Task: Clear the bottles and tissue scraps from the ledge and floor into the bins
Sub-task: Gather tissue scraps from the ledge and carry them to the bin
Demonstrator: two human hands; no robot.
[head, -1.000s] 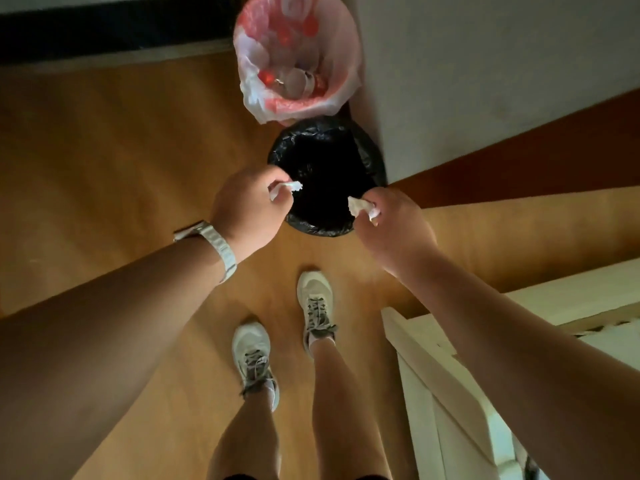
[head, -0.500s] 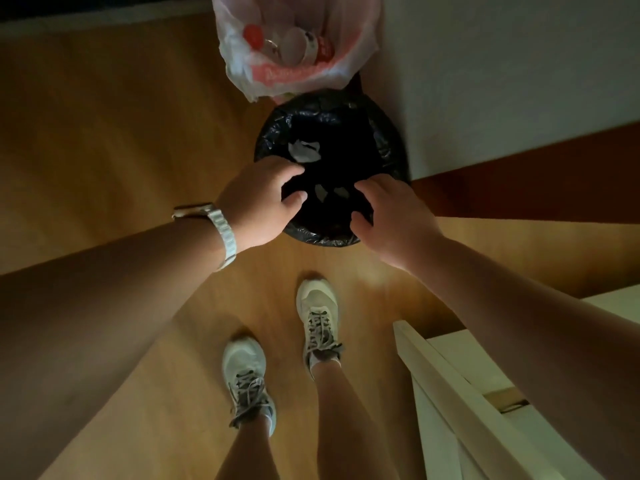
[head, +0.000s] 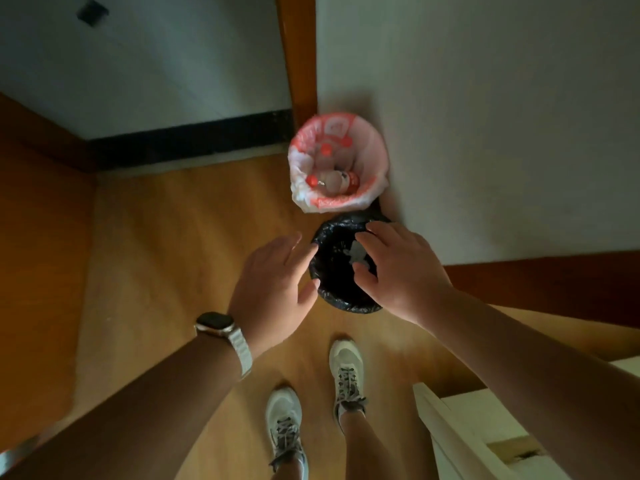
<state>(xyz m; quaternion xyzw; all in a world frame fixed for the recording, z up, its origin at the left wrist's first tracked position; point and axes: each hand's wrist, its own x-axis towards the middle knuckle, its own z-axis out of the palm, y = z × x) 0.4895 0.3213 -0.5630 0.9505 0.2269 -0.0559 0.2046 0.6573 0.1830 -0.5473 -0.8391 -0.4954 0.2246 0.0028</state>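
Left hand [head: 277,282] and right hand [head: 398,271] hang over the black-bagged bin [head: 346,304], each grip loose and empty. The right hand half hides tissue scraps [head: 356,252] inside. Bottles [head: 334,180] lie in the farther red-white bag [head: 337,202].

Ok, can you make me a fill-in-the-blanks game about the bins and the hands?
1. The tissue scrap lies in the near bin, whose bag is ____.
2. The bottles lie in the far bin, and their caps are ____.
3. The watch sits on the ____ wrist.
4. The left hand and the right hand are open and hold ____.

Missing words: black, red, left, nothing.
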